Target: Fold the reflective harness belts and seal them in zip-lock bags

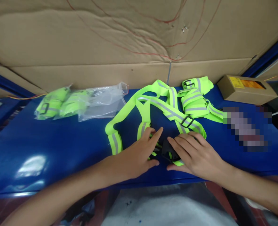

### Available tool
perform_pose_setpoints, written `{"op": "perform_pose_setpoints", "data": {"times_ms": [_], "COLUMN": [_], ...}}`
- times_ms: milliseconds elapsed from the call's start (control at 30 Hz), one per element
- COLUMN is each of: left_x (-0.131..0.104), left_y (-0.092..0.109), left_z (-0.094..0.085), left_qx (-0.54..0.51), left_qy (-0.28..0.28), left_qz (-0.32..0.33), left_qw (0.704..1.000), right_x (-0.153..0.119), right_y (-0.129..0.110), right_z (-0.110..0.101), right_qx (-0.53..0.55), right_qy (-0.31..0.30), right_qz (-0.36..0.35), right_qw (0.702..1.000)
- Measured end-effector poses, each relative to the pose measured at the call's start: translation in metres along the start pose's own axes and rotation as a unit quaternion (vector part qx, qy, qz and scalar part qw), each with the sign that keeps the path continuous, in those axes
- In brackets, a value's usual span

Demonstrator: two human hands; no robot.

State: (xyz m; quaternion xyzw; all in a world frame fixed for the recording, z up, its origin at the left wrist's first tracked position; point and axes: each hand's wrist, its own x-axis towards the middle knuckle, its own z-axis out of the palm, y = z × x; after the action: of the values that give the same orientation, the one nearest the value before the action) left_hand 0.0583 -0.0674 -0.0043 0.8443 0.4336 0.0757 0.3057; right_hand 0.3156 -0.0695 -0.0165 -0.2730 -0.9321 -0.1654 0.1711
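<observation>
A neon yellow-green harness of straps with grey stripes lies spread on the blue table. A black slider sits on one strap. Near the table's front edge my right hand is closed round a black buckle, its fingers over the top and thumb below. My left hand is just left of the buckle, over a strap end, with index finger and thumb apart. Small black and green pieces show partly between the two hands; what they are is hard to make out.
Clear bags with folded green straps lie at the back left. Rolled green straps rest at the back right, beside a cardboard box. A cardboard wall stands behind the blue table. A blurred patch covers something at right.
</observation>
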Motion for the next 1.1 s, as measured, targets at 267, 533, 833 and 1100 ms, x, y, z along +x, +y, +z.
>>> {"op": "perform_pose_setpoints", "data": {"times_ms": [267,533,833,1100], "left_x": [0.007,0.009,0.011,0.009], "left_y": [0.005,0.019,0.016,0.017], "left_z": [0.004,0.002,0.006,0.013], "left_qx": [0.033,0.212,0.243,0.192], "left_qy": [0.081,0.141,0.161,0.146], "left_qz": [-0.018,0.062,0.072,0.084], "left_qw": [0.996,0.965,0.954,0.967], "right_x": [0.004,0.016,0.009,0.016], "right_y": [0.013,0.032,0.037,0.033], "right_z": [-0.019,-0.014,-0.007,-0.005], "right_qx": [0.223,0.455,0.525,0.531], "right_qy": [-0.02,-0.105,-0.115,-0.096], "right_qz": [0.069,0.165,0.247,0.231], "right_qw": [0.972,0.868,0.806,0.809]}}
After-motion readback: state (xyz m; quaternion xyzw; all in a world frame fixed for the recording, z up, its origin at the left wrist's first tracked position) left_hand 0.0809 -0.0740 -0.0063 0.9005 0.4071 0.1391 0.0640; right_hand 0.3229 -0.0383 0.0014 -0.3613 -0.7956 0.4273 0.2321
